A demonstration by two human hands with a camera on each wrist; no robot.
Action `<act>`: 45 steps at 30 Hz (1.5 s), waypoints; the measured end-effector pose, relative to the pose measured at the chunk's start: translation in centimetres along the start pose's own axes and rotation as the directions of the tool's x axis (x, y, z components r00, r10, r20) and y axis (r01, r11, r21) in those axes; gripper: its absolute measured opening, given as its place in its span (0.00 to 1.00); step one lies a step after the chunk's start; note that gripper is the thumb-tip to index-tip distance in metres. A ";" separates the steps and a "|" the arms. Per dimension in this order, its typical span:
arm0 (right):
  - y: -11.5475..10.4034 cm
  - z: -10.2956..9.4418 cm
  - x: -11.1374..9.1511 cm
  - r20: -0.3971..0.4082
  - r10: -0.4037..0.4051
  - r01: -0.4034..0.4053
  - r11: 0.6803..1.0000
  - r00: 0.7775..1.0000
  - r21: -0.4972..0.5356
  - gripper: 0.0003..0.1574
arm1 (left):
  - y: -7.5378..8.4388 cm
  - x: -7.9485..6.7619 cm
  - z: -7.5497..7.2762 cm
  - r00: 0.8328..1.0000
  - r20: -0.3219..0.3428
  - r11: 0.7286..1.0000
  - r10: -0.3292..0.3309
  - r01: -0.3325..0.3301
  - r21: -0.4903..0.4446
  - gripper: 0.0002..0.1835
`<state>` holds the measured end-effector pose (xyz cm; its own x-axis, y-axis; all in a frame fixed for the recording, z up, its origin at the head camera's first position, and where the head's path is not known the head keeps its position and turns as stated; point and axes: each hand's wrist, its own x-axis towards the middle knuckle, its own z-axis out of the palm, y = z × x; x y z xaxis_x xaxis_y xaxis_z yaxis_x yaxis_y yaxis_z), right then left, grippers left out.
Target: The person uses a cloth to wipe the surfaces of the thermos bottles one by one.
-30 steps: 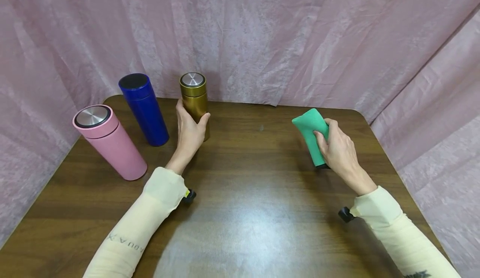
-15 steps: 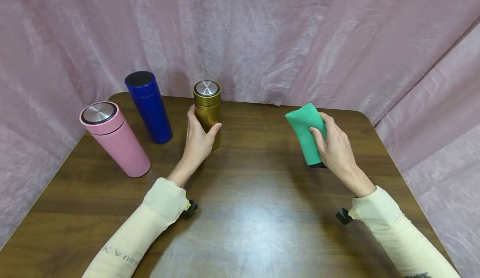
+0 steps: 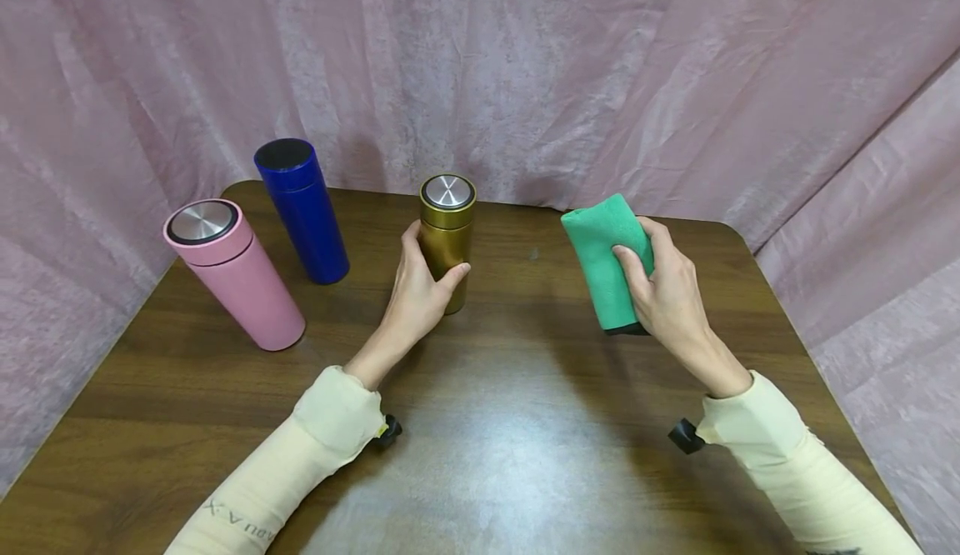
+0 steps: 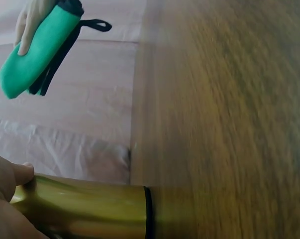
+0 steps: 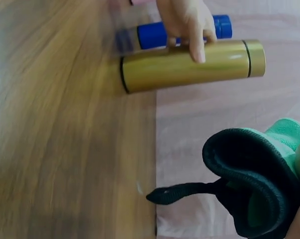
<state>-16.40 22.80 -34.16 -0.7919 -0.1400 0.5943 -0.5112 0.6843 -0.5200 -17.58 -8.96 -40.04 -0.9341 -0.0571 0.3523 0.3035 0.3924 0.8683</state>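
"What is surrounding the hands?"

"A pink curtain (image 3: 525, 80) is hanging behind the table (image 3: 525, 430); a pink bottle (image 3: 243, 288) and a blue bottle (image 3: 311, 222) are standing leftward."

"And beyond those?"

"The left hand (image 3: 422, 290), fingers and thumb curved, is gripping a gold bottle (image 3: 447, 242) right of the blue one, its silver lid top (image 3: 448, 192) gleaming; whether the base is touching down, nobody can tell. The right hand (image 3: 667, 284), well apart, is pinching a folded green cloth (image 3: 600, 263) with black edging (image 5: 239, 137)."

"Any writing?"

"Faded letters (image 3: 238, 522) are running across the left sleeve (image 3: 292, 447), an X among them."

Upright silver-topped gold bottle (image 3: 452, 242), left of folded green cloth (image 3: 602, 267).
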 end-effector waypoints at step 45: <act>-8.1 2.2 9.5 0.164 -0.164 0.148 0.983 0.973 0.106 0.19 | 3.0 -0.6 1.5 0.940 0.342 1.000 0.011 -0.001 -0.028 0.50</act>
<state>-20.59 14.35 -25.67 -0.7412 -0.3654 0.5631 -0.6552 0.5764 -0.4884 -16.40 -6.35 -38.16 -0.9387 0.2645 0.2211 0.3099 0.3668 0.8772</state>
